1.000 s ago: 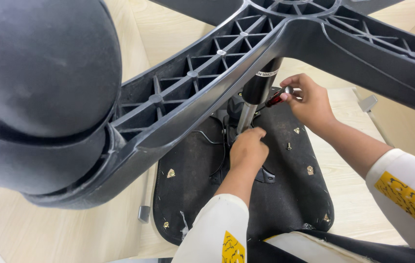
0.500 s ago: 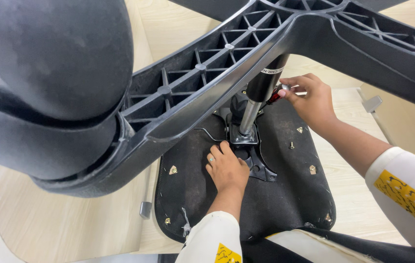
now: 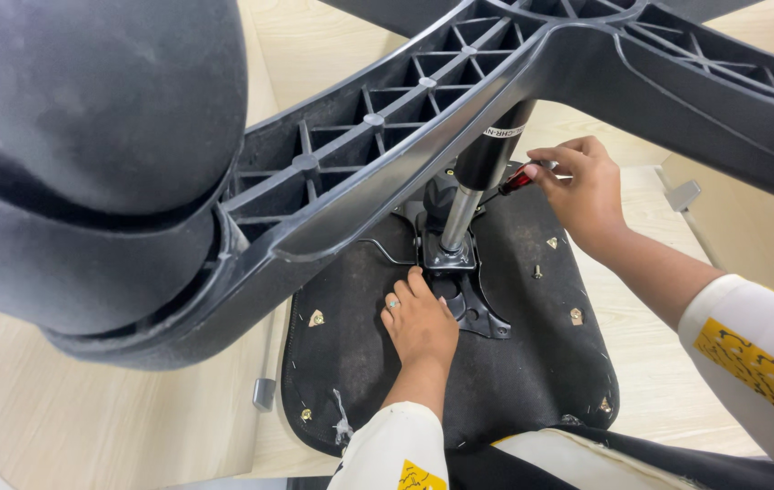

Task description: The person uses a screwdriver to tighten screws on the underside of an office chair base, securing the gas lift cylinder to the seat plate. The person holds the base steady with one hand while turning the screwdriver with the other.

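Left hand (image 3: 420,322) flat on seat underside (image 3: 532,372); right hand (image 3: 584,191) grips screwdriver (image 3: 516,181).

The chair base (image 3: 496,100) runs off the top and right edges, its caster (image 3: 87,136) cut at the left. The screwdriver (image 3: 516,181) tip hides behind the gas cylinder (image 3: 482,172), its handle buried in the right hand (image 3: 586,191).

A white label band (image 3: 505,132) wraps the black gas cylinder (image 3: 487,154).
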